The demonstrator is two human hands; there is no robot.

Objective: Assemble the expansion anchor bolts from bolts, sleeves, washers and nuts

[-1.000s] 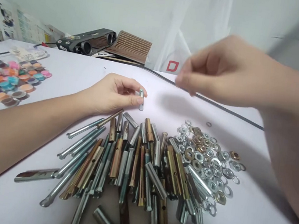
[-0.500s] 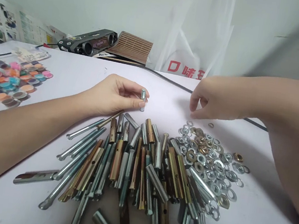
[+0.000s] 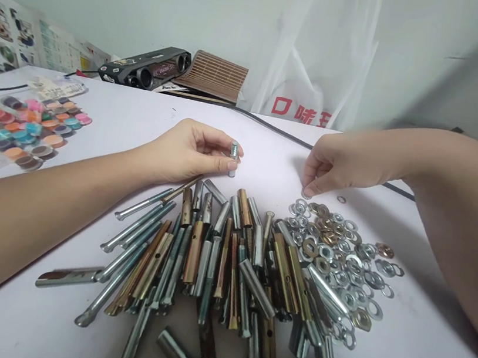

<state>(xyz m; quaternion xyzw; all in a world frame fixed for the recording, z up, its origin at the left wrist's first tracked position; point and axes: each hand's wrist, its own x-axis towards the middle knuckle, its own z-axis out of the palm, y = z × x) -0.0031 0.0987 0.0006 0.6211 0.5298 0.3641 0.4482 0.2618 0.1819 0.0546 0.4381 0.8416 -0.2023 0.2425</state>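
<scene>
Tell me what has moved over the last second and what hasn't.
The right hand came down from mid-air to the far edge of the washer and nut pile; its fingertips now pinch at a washer there. The left hand stayed put, its grip holding the short threaded bolt upright on the table. The bolts and sleeves heap is unchanged.

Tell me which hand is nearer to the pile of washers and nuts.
Right. The right hand has its fingertips at the far edge of the pile of washers and nuts. The left hand is off to the left, holding a short threaded bolt upright.
</scene>
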